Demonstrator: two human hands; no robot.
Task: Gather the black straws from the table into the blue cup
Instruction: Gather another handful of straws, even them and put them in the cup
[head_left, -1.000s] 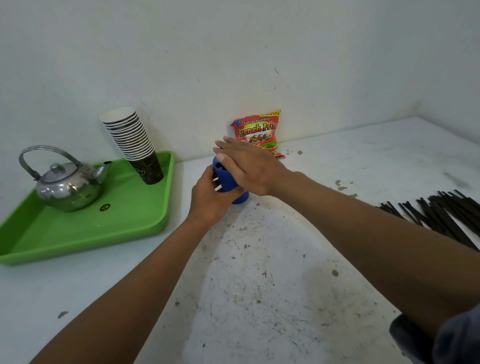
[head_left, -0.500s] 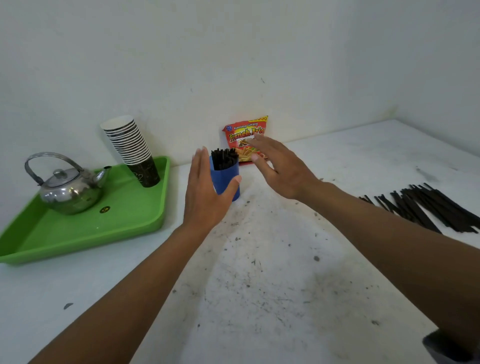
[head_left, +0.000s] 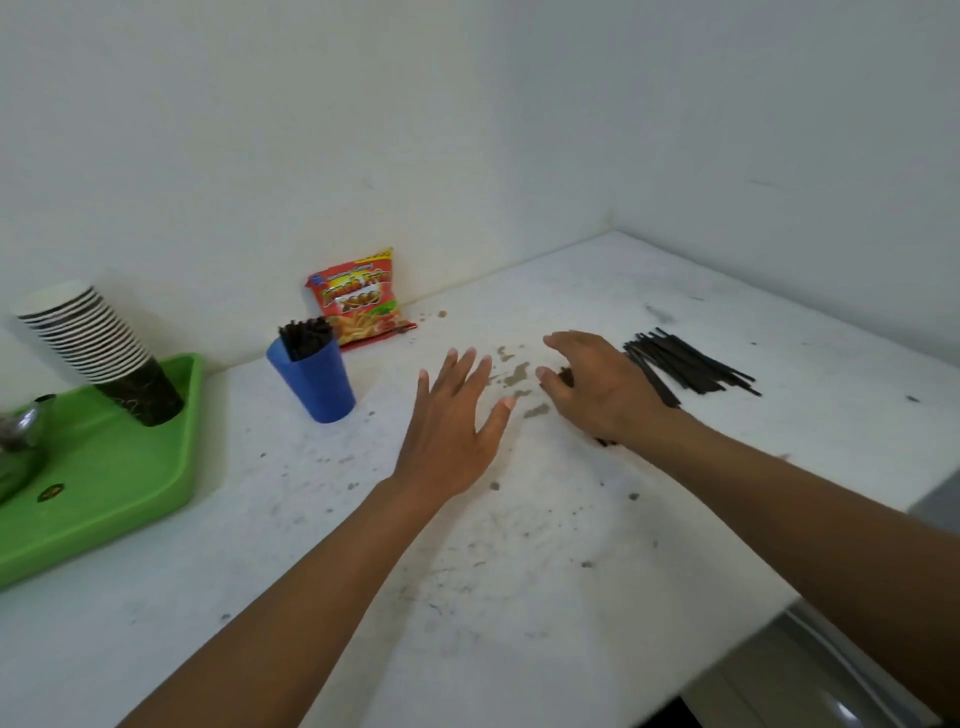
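Observation:
The blue cup (head_left: 318, 383) stands on the white table (head_left: 519, 582) left of centre, with a bunch of black straws (head_left: 305, 336) sticking out of its top. More black straws (head_left: 691, 364) lie in a loose pile at the right. My right hand (head_left: 605, 391) lies over the pile's near end, fingers curled round several straws; dark ends show at its fingertips and under the wrist. My left hand (head_left: 457, 415) hovers between cup and pile, fingers spread, holding nothing.
A green tray (head_left: 130, 467) at the left carries a stack of paper cups (head_left: 93, 345) and a metal kettle (head_left: 21, 441). A red snack bag (head_left: 358, 301) leans on the wall behind the cup. The table's edge runs along the lower right.
Both hands have left the blue cup, which now stands free with straws in it. My right hand swung right onto the pile, and my left hand followed to the table's middle.

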